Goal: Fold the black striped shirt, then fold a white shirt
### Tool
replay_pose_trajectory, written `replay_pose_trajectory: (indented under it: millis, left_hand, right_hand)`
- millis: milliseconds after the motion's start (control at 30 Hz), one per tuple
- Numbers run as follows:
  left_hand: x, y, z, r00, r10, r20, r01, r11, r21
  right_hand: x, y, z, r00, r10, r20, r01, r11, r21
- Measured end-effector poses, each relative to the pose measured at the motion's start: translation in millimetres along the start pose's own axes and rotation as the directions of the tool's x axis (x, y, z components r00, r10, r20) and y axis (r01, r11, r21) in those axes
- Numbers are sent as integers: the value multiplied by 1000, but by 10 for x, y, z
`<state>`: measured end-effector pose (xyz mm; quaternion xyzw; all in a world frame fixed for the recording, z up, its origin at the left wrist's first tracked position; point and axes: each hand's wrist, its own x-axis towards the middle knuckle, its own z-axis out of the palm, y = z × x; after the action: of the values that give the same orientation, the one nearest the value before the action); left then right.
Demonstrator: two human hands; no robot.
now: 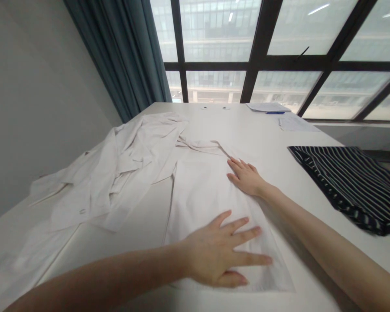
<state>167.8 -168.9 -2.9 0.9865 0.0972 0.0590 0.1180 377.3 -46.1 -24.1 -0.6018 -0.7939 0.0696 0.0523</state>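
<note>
A white folded garment (pixel 199 190) lies flat on the white table (pixel 214 123) in front of me; its exact kind is hard to make out. Spread wide, my left hand (pixel 225 251) rests palm down on the near part of the cloth. Farther up, my right hand (pixel 245 175) lies on its right edge, fingers stretched toward the gathered far end. To the left a crumpled white garment (pixel 133 160) with long sleeves is spread loosely over the table.
A black garment with white stripes (pixel 351 182) lies at the right edge. Papers (pixel 266 107) and a blue pen (pixel 275 113) are at the far right corner. Beyond the table stand dark-framed windows (pixel 219 34) and a blue-green curtain (pixel 123 52); a grey wall is on the left.
</note>
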Motion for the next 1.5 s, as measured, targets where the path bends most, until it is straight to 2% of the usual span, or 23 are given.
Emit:
replay_pose_trajectory:
  millis: [133,267,400,467,567,967,1100,1267,1500]
  left_hand:
    - [-3,-5,-2,1000,12,4,-12,1000,-4]
    - [8,-14,-6,999,30,15,-30,999,-15]
    - [4,-11,-9,1000,17,17,-17,999,-28]
    - [1,-5,-7,1000,8,14,-7,999,-35]
    - [1,4,-5,1000,1,10,-1,999,-38]
    - [-1,17,-42,1000,12,-8,-12,1000,-12]
    - [130,-45,-107,1000,20,3,-20,998,-56]
    - [341,-127,-87,997,-76,-15,76,997,-14]
    - [347,-98,-12,997,-78,-6,78,997,-3]
  right_hand:
    - [93,19,-29,998,-16,54,17,1000,-22]
    - [116,17,-35,999,-40,-1,40,997,-70]
    - [-1,-111,-65,974,-209,-92,186,960,-209]
    - [-75,-198,-64,955,-289,-68,272,943,-193]
    - [-133,-260,-30,940,-338,-44,332,936,-114]
    - [145,-28,-15,920,-387,-53,386,922,-28]
    - [178,20,-27,904,-428,-16,428,904,-10]
    - [229,39,-43,901,-433,8,433,901,6]
    - [239,21,-23,910,-414,0,414,910,-7]
